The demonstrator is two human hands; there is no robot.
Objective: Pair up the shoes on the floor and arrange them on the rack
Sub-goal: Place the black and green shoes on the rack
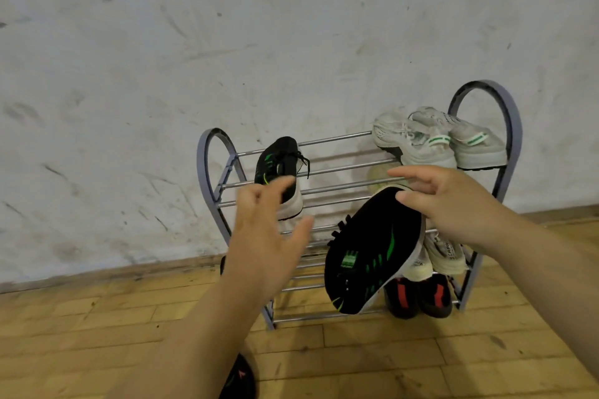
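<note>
The right grip (453, 204) curls thumb and fingers round the heel of a black mesh sneaker with green stripes (372, 253), which hangs toe-down before the grey metal-bar shoe rack (516, 126). The left grip (265, 236), fingers spread and holding nothing, hovers before the matching black sneaker (278, 159) lying on the top shelf.

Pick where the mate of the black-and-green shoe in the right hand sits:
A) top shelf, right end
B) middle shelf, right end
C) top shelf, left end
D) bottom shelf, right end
C: the matching black-and-green shoe lies on the rack top shelf near its left end, while the right hand grips the held shoe.
</note>
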